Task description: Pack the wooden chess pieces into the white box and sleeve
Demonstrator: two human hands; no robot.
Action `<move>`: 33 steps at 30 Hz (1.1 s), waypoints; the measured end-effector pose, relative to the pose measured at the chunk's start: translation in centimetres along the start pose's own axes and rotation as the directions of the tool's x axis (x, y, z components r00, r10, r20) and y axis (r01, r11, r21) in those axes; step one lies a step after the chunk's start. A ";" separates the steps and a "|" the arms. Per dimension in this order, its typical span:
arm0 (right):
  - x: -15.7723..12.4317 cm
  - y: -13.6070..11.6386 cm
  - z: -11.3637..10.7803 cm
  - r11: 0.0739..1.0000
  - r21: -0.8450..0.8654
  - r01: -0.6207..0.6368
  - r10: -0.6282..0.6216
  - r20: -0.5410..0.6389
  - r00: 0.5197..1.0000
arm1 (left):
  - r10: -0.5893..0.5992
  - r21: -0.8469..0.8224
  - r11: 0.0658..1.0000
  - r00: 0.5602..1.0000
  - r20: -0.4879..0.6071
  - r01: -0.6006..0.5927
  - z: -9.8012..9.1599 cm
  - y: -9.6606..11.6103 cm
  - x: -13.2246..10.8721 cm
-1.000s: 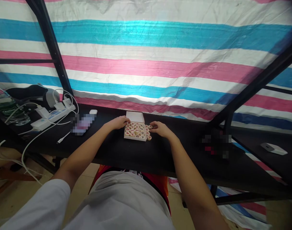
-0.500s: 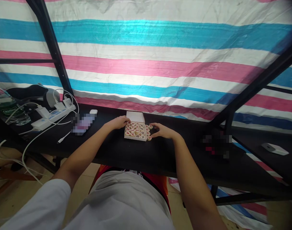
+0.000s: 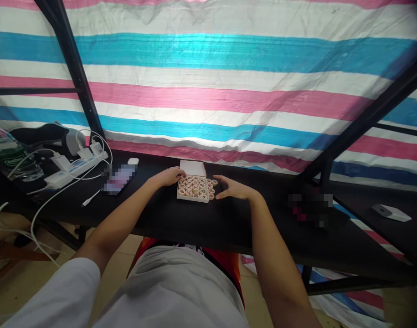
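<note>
We have both hands out on the black surface (image 3: pixel 181 218), one on each side of a small shallow box (image 3: pixel 192 190) packed with round wooden game pieces (image 3: pixel 193 187). Our left hand (image 3: pixel 169 175) rests at the box's far left corner, fingers curled loosely against its edge; we cannot tell whether it pinches anything. Our right hand (image 3: pixel 233 187) lies just to the right of the box, palm down and fingers spread, holding nothing, its fingertips near a few loose pieces (image 3: pixel 212 189) that sit outside the box along its right side. A white lid (image 3: pixel 193 166) stands just behind the box, touching its far edge.

Farther left on the surface lie a white power strip (image 3: pixel 71 167) with plugs and trailing white cables, a small white case (image 3: pixel 133 161) and a water bottle (image 3: pixel 13 157) at the far edge. Well off to the right sits a flat white gadget (image 3: pixel 391 212). A striped pink, blue and white tarp (image 3: pixel 229 91) hangs behind it all, crossed by black frame bars (image 3: pixel 73 68).
</note>
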State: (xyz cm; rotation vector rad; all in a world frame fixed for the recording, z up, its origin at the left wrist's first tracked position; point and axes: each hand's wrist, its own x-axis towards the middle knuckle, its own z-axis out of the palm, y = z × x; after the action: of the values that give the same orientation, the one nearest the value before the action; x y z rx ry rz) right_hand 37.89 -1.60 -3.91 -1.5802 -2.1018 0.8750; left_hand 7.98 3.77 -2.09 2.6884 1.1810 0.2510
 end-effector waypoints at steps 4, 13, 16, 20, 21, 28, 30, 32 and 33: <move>0.1 -2.3 0.9 0.989 -0.045 0.143 -0.150 -0.242 0.959 | 0.004 0.001 1.000 1.000 -0.003 -0.004 0.0 0.0 0.1; 1.4 -6.2 5.6 0.897 -0.291 0.333 -0.378 -0.117 0.918 | -0.003 0.000 1.000 1.000 -0.021 0.003 0.4 -0.2 0.2; 1.3 -6.1 5.5 0.890 -0.248 0.383 -0.416 -0.095 0.905 | 0.007 0.005 1.000 1.000 -0.025 -0.006 0.3 -0.1 0.2; 1.1 -5.2 3.9 0.912 -0.157 0.380 -0.405 -0.188 0.895 | 0.010 0.003 1.000 1.000 -0.023 -0.010 0.2 -0.1 0.1; 1.0 -4.5 3.2 0.925 -0.140 0.352 -0.377 -0.241 0.894 | 0.009 0.003 1.000 1.000 -0.021 -0.009 0.2 -0.1 0.2; 0.8 2.7 -0.7 0.985 0.101 -0.138 0.152 -0.143 0.978 | 0.004 0.001 1.000 1.000 -0.013 -0.004 0.5 -0.5 0.3; 1.0 3.4 -0.6 0.975 0.144 -0.168 0.186 -0.118 0.976 | -0.002 -0.002 1.000 1.000 -0.011 0.002 0.4 -0.5 0.3; 1.2 3.1 -0.2 0.978 0.154 -0.140 0.161 -0.139 0.977 | -0.004 -0.003 1.000 1.000 -0.010 0.004 0.4 -0.5 0.3; 1.3 2.8 0.0 0.980 0.150 -0.128 0.150 -0.141 0.979 | -0.003 -0.003 1.000 1.000 -0.010 0.003 0.4 -0.5 0.3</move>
State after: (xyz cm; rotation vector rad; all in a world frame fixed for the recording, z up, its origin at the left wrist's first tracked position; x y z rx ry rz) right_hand 39.52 0.15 -5.94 -1.6792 -1.8024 0.8965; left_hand 7.92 4.24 -2.60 2.6854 1.1864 0.2668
